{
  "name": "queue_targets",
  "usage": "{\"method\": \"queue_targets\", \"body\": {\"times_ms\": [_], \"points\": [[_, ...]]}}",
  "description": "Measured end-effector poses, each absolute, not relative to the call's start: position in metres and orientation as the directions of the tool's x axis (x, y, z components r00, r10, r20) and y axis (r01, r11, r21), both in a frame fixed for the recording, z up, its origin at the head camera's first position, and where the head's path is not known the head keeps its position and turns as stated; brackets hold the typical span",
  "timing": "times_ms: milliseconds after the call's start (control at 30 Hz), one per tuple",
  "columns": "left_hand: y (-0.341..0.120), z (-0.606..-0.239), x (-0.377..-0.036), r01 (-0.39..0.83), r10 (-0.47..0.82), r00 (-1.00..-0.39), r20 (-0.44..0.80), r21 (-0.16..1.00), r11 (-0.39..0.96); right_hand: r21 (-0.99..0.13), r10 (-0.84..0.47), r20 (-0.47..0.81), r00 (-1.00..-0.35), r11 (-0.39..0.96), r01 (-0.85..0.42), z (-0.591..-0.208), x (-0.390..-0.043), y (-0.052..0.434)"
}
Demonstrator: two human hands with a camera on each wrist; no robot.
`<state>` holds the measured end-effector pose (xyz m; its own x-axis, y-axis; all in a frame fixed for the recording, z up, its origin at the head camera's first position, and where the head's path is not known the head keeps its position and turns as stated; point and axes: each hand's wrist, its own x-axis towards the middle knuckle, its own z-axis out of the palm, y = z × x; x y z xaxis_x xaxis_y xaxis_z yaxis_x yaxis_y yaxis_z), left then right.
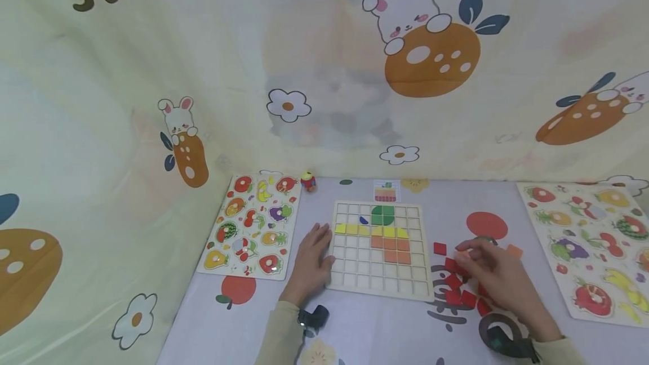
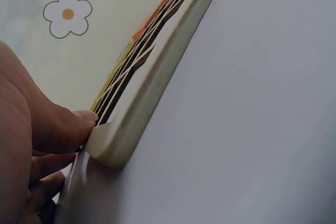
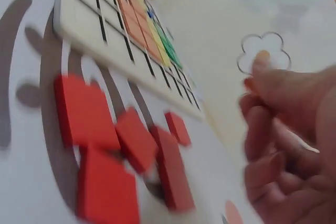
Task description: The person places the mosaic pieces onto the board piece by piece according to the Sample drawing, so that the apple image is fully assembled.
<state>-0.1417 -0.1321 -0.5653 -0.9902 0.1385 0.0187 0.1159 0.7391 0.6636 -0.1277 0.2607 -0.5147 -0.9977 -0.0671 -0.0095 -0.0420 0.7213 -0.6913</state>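
Observation:
A white grid board (image 1: 350, 275) lies on the table, part of its cells filled with green, yellow and orange tiles and one small blue piece. My left hand (image 1: 307, 266) rests along the board's left side, fingers extended and thumb touching the edge (image 2: 107, 140). To the right of the board, my right hand (image 1: 499, 277) is raised over several loose red tiles (image 1: 453, 282). Its thumb and index finger pinch a small orange tile (image 3: 251, 85), mostly hidden by the fingertips in the right wrist view.
A small picture card (image 1: 387, 191) lies behind the board. Fruit puzzle boards stand to the left (image 1: 250, 230) and right (image 1: 583, 241). A little red and yellow figure (image 1: 307, 181) is at the back. Another orange tile (image 1: 514, 251) lies past my right hand.

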Motion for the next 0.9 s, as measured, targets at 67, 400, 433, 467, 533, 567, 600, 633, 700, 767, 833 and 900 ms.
{"method": "queue_targets", "body": {"times_ms": [67, 400, 433, 467, 533, 567, 600, 633, 700, 767, 833, 900], "points": [[-0.131, -0.566, -0.143, 0.119, 0.140, -0.990, 0.022, 0.664, 0.738, -0.705, -0.018, 0.018, -1.000, 0.709, -0.025, -0.514, -0.131, 0.254], [-0.132, -0.566, -0.143, 0.132, 0.151, -0.988, 0.029, 0.661, 0.739, -0.834, 0.032, 0.089, -0.996, 0.549, -0.057, -0.524, -0.146, 0.210], [-0.132, -0.566, -0.143, 0.131, 0.151, -0.988, 0.027, 0.660, 0.740, -0.840, 0.027, 0.097, -0.995, 0.539, -0.067, -0.526, -0.147, 0.206], [-0.133, -0.566, -0.143, 0.132, 0.152, -0.988, 0.027, 0.660, 0.740, -0.846, 0.021, 0.096, -0.995, 0.528, -0.071, -0.527, -0.147, 0.201], [-0.133, -0.566, -0.144, 0.132, 0.151, -0.988, 0.028, 0.662, 0.738, -0.861, 0.007, 0.095, -0.995, 0.503, -0.079, -0.529, -0.150, 0.192], [-0.134, -0.566, -0.144, 0.134, 0.152, -0.988, 0.031, 0.663, 0.737, -0.868, -0.003, 0.097, -0.995, 0.488, -0.086, -0.530, -0.151, 0.188], [-0.134, -0.567, -0.144, 0.135, 0.152, -0.988, 0.034, 0.664, 0.736, -0.874, -0.018, 0.097, -0.995, 0.477, -0.094, -0.530, -0.152, 0.184], [-0.134, -0.567, -0.144, 0.138, 0.153, -0.988, 0.037, 0.664, 0.734, -0.875, -0.034, 0.098, -0.995, 0.474, -0.102, -0.532, -0.154, 0.180], [-0.135, -0.568, -0.145, 0.143, 0.154, -0.987, 0.043, 0.666, 0.732, -0.869, -0.063, 0.087, -0.994, 0.484, -0.107, -0.533, -0.156, 0.173], [-0.135, -0.569, -0.145, 0.148, 0.156, -0.987, 0.048, 0.667, 0.730, -0.860, -0.089, 0.052, -0.995, 0.503, -0.090, -0.533, -0.158, 0.166], [-0.135, -0.569, -0.146, 0.150, 0.157, -0.986, 0.050, 0.669, 0.728, -0.851, -0.109, 0.006, -0.994, 0.521, -0.063, -0.532, -0.159, 0.159], [-0.135, -0.570, -0.146, 0.150, 0.157, -0.986, 0.051, 0.669, 0.728, -0.845, -0.127, -0.032, -0.991, 0.533, -0.041, -0.531, -0.159, 0.153]]}}
